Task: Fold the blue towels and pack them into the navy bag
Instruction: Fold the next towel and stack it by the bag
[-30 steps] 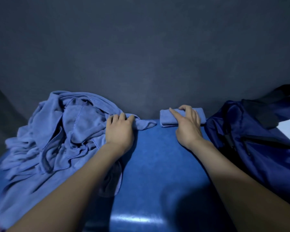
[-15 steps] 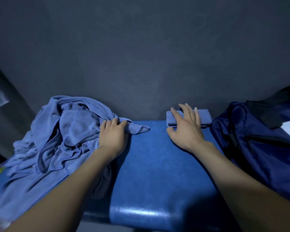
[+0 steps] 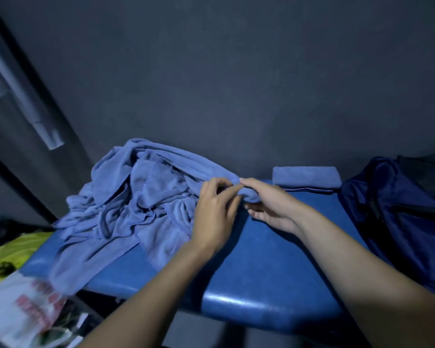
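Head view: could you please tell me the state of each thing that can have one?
Towel pile: unfolded, crumpled on the blue bench.
Folded towel: folded, on the bench, outside the bag.
Navy bag: on the bench's right end; whether open, unclear.
Left hand: pinches a pile corner.
Right hand: grips the same corner.

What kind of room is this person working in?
Hard to say; perhaps a dim treatment or changing room. A padded blue bench stands against a dark wall, bearing a heap of towels and a navy bag.
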